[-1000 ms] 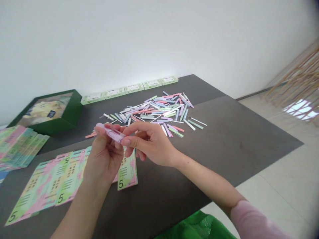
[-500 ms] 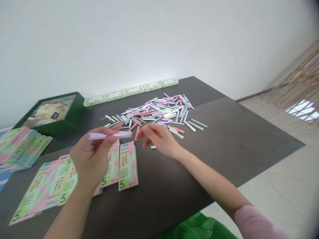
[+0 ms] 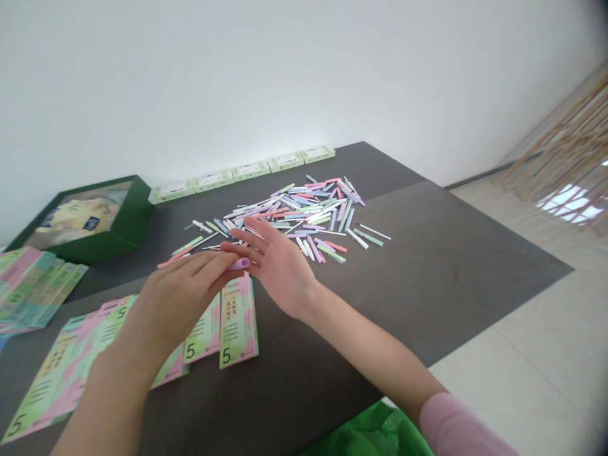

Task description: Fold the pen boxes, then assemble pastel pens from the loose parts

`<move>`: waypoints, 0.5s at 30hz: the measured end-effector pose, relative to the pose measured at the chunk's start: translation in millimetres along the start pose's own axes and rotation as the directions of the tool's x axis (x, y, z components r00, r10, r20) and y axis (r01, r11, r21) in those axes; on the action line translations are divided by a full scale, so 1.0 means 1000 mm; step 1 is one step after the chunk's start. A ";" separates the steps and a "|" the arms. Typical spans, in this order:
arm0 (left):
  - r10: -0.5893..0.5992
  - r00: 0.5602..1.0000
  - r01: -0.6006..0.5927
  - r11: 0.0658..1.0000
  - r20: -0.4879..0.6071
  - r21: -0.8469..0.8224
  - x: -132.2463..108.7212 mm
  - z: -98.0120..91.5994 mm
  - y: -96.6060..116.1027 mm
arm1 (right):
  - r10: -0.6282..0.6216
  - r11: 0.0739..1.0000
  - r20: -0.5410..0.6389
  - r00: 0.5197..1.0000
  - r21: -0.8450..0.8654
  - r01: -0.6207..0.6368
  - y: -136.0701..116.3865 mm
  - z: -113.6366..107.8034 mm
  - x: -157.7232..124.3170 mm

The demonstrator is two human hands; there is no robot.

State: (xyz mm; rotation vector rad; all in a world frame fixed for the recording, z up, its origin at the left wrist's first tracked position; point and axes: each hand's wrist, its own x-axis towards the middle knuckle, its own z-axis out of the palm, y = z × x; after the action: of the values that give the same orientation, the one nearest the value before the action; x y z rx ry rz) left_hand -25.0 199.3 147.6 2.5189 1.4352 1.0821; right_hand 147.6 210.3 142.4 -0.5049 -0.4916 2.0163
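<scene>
A light purple pen (image 3: 239, 264) is pinched in the fingers of my left hand (image 3: 173, 297), its round end toward me and the rest mostly hidden. My right hand (image 3: 285, 272) is open beside it, fingers stretched and palm turned up toward me. The fingers of both hands lie close together; whether the right ones touch the pen I cannot tell. Behind the hands spreads a loose pile of pastel pen parts (image 3: 304, 209), with thin white sticks among them. Below the hands lie several printed green and pink boxes (image 3: 239, 326) marked 5.
A dark green box (image 3: 116, 237) holding a yellowish packet (image 3: 78, 215) stands at the left. Stacked printed boxes (image 3: 40, 288) sit in front of it. Along the wall runs a row of pale green boxes (image 3: 249, 170). Green fabric (image 3: 370, 434) shows below the front edge of the dark table (image 3: 427, 253).
My left hand has turned over, swinging the purple pen's end toward me. My right hand has opened out from curled fingers and moved left, near the pen. The view has shifted slightly.
</scene>
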 end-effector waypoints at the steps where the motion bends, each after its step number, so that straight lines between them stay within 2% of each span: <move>1: 0.009 1.000 -0.009 1.000 -0.005 0.012 -0.001 -0.001 0.000 | -0.013 1.000 0.041 0.999 -0.017 0.014 0.000 -0.001 -0.002; 4: 0.033 0.999 -0.032 0.999 -0.028 0.031 -0.004 -0.006 0.002 | -0.043 0.995 0.180 0.983 -0.078 0.058 -0.002 -0.008 -0.006; 7: 0.034 0.998 -0.033 0.999 -0.052 0.032 -0.008 -0.008 0.007 | -0.057 0.989 0.258 0.965 -0.119 0.090 -0.003 -0.013 -0.009; 11: -0.005 0.998 0.005 1.000 -0.068 0.003 -0.010 -0.009 0.013 | -0.096 0.974 0.241 0.966 -0.176 0.140 0.001 -0.011 -0.009; 15: -0.085 0.996 0.082 0.993 -0.031 -0.087 -0.011 -0.010 0.012 | -0.123 0.954 0.231 0.965 -0.240 0.179 0.008 -0.009 -0.010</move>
State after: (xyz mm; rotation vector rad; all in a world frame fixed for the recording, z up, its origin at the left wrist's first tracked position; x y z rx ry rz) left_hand -25.6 181.6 153.2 2.3711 1.4563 1.1526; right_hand 151.4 199.6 132.2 -0.3944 -0.9087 1.8755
